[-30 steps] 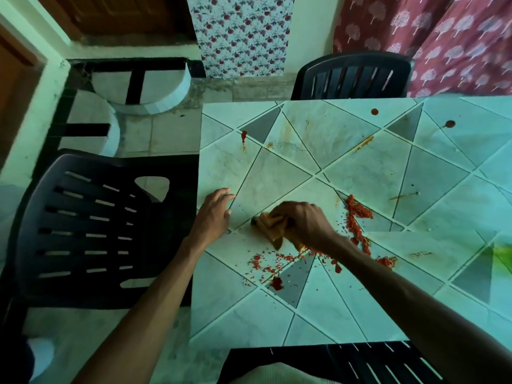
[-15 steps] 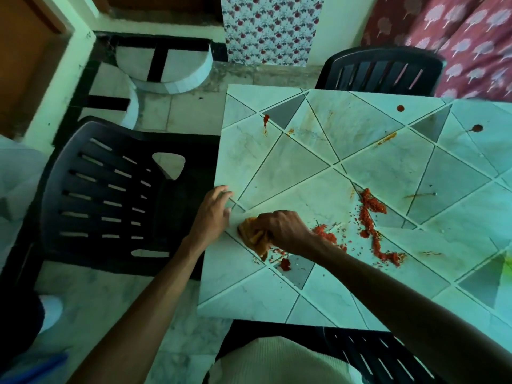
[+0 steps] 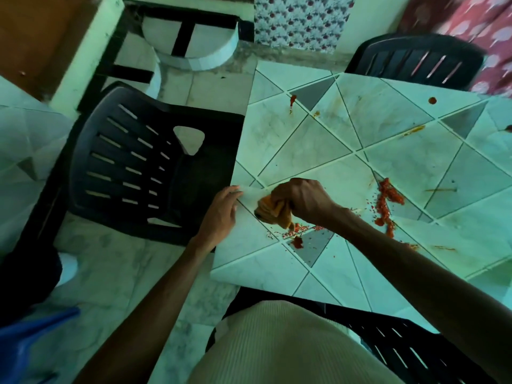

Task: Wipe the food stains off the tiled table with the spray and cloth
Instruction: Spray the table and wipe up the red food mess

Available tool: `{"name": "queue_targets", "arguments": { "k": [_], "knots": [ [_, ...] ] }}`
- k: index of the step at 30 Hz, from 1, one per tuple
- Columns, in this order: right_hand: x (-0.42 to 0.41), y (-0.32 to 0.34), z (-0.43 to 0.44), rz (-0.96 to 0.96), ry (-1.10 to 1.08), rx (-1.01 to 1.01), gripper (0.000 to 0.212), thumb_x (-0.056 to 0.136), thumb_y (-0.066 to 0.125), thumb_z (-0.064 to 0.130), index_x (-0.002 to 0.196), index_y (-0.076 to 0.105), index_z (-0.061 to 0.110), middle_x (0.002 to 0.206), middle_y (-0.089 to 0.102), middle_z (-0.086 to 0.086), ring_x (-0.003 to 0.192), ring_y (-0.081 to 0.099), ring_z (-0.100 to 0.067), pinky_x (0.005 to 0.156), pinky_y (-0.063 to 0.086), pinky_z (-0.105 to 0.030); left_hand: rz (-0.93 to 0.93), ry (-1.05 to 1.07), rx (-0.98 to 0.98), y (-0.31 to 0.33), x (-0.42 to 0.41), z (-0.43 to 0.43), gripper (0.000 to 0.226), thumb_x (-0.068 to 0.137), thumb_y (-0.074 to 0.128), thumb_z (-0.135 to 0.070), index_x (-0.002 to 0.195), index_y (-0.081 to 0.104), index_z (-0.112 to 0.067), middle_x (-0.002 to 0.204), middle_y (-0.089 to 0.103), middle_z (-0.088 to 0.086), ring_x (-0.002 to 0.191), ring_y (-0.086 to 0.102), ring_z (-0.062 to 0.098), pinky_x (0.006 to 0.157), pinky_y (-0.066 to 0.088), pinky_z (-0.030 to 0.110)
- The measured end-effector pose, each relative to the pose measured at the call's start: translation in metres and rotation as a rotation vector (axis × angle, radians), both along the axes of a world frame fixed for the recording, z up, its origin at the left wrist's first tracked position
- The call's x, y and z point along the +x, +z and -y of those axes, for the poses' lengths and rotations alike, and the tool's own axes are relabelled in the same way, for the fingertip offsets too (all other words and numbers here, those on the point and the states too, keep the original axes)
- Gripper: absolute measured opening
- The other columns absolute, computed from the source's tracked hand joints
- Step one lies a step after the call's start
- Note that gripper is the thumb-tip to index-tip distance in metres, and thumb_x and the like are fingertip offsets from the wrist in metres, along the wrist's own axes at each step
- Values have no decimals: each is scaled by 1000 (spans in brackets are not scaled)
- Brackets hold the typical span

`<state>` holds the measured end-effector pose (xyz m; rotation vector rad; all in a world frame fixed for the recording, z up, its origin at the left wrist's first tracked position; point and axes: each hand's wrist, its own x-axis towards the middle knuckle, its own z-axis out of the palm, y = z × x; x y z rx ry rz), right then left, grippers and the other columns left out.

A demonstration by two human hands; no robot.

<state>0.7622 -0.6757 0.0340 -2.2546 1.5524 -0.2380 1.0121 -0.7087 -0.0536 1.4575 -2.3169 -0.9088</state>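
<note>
Dragging the cloth (image 3: pixel 273 210) nearer the left edge of the tabletop (image 3: pixel 388 151), the right hand (image 3: pixel 302 199) gripped it bunched. The left hand (image 3: pixel 221 214) lay flat at that edge. The red stain (image 3: pixel 388 200) behind remained unwiped.

The table (image 3: pixel 410 162) is pale green-white marbled tile, cut into triangles by dark lines, with a few plain grey triangles. Red stains (image 3: pixel 388 198) streak its right part, and small red specks lie nearer. The cloth (image 3: pixel 270 210) is orange-tan. The left chair (image 3: pixel 133 173), far chair (image 3: pixel 415 62) and near chair (image 3: pixel 401 345) are black with slotted backs. A far curtain (image 3: pixel 302 20) is white with dark red flowers. The far-right fabric (image 3: pixel 471 23) is red with pale tree shapes. The near garment (image 3: pixel 277 345) is cream and ribbed.
</note>
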Motion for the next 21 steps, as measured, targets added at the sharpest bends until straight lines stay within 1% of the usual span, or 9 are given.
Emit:
{"name": "queue_targets", "arguments": {
  "k": [2,5,7,9,11,13,15,18,21],
  "knots": [
    [17,-6,4,-28,47,17,25,82,61,8,97,73,23,91,72,-1,82,67,-27,61,54,-39,-10,-4,30,1,3,2,46,91,50,7,135,54,-6,146,45,6,138,40,20,116,35,40],
    [27,-20,-5,-100,156,48,17,92,56,15,97,69,25,89,70,-1,81,65,-24,62,55,-38,-15,-6,53,6,3,3,47,91,51,6,136,53,-7,145,45,4,138,40,18,117,33,33],
    [20,-26,-19,-101,200,52,17,92,55,16,94,69,26,84,69,-1,77,63,-25,60,54,-37,-12,-2,41,9,-1,4,43,93,53,1,135,53,-6,143,47,5,136,41,18,115,33,30],
    [7,-28,-37,-98,241,41,14,89,58,16,90,70,24,80,68,-1,73,62,-25,57,54,-35,-15,5,1,10,-6,4,40,92,56,-2,132,55,-4,137,50,8,132,44,20,113,36,31],
    [-5,-28,-53,-97,271,36,12,86,66,14,86,69,25,79,68,2,71,62,-23,56,53,-34,-4,9,-47,11,-11,2,37,91,58,-3,128,57,-3,131,52,9,127,45,22,109,38,28],
    [-16,-26,-63,-77,261,45,16,82,73,10,88,72,26,83,71,4,72,63,-21,57,54,-33,10,7,-82,11,-19,2,37,90,60,-3,127,58,-5,128,52,8,125,45,22,103,37,25],
    [-28,-19,-66,-29,187,60,28,77,73,3,94,75,25,91,74,4,77,66,-22,59,56,-33,12,-12,-103,10,-32,5,38,88,62,-4,126,59,-7,127,52,7,123,46,22,102,39,25],
    [-49,-3,-65,49,-41,96,44,70,66,-3,101,74,27,107,74,7,92,67,-25,66,57,-38,5,-74,-103,12,-57,9,38,88,62,-6,126,59,-10,128,51,4,124,45,19,100,36,20],
    [-82,12,-61,139,-276,12,52,62,65,-8,103,75,23,110,74,5,95,70,-26,70,59,-41,-4,-141,-97,12,-87,17,41,89,63,-9,129,57,-11,131,50,4,126,44,19,104,39,26]
  ]
}}
